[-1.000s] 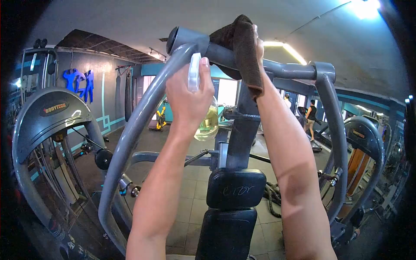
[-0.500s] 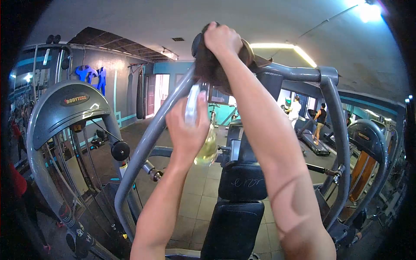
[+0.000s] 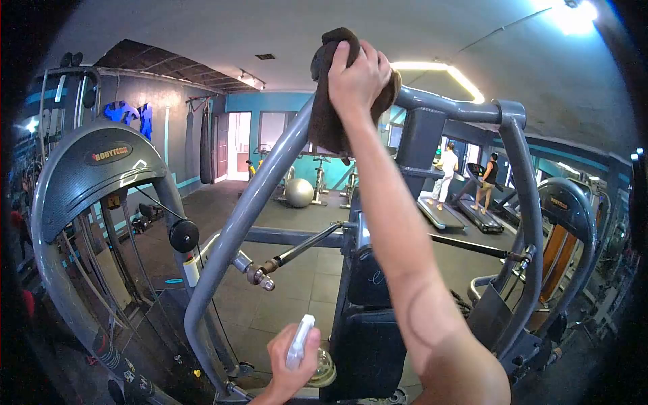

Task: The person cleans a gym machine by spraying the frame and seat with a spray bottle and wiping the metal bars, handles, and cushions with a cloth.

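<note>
High up, my right hand (image 3: 358, 77) grips a dark brown cloth (image 3: 322, 111) and presses it over the top corner of a grey tubular frame (image 3: 270, 172) of a gym machine. The cloth hangs down on the near side of the bar. Lower down, my left hand (image 3: 291, 361) is closed around the white-topped neck of a clear spray bottle (image 3: 322, 370) holding yellowish liquid. The bottle is beside the machine's black padded seat (image 3: 364, 347). My right forearm hides part of the backrest.
A weight-stack tower (image 3: 108, 175) stands at left, another (image 3: 567, 209) at right. A metal lever (image 3: 297, 250) juts inward from the frame. Farther back are an exercise ball (image 3: 299, 193), stationary bikes (image 3: 321, 182) and two people near treadmills (image 3: 480, 214).
My left hand has dropped with the spray bottle from near the top bar to beside the seat. My right hand stays at the top corner with the cloth, its fingers now more spread over it.
</note>
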Demonstrator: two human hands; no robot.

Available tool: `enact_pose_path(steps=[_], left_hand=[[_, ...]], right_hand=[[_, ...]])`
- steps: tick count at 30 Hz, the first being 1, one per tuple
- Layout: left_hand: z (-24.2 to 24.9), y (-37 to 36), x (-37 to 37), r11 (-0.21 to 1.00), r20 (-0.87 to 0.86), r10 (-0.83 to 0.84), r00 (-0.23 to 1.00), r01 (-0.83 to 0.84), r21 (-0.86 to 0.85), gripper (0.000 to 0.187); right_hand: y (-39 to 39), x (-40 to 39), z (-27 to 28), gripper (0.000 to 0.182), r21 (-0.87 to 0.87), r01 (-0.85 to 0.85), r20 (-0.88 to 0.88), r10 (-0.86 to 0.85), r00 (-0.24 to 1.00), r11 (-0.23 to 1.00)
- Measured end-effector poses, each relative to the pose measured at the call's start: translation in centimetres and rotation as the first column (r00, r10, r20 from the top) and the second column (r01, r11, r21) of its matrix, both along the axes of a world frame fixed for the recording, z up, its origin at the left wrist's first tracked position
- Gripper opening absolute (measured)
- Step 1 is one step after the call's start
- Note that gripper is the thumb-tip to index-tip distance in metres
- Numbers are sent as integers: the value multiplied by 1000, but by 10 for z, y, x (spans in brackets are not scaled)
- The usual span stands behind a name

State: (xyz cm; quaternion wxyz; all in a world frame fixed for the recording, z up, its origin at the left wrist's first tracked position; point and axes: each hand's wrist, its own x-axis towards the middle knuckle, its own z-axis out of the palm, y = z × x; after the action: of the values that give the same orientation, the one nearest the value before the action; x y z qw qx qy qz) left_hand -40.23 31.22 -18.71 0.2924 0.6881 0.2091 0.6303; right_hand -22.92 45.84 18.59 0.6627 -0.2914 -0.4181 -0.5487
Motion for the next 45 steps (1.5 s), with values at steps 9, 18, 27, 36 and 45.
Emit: enact_pose_path(steps=[9,18,27,36,45], left_hand=[[-39,-27,-36,983,4,-43,999,43,-179,24],[-79,-23,-53,980,-62,90,994,-99,-171,22],[-86,-32,-60,977,-53,95,994,-103,-188,19],[-107,-28,-46,978,-38,19,999,-27,-205,30],[-139,-15,-20,958,-147,84,986,-120,-262,35]], right_hand=[[-5,-69,-116,80,-240,-715,-207,685,698,656],[-35,-56,49,38,-461,834,577,-611,542,305],[-13,-81,10,26,-308,951,846,-469,254,-40],[-28,-75,-155,24,-474,439,721,50,691,763],[5,74,-23,49,206,423,431,-470,770,882]])
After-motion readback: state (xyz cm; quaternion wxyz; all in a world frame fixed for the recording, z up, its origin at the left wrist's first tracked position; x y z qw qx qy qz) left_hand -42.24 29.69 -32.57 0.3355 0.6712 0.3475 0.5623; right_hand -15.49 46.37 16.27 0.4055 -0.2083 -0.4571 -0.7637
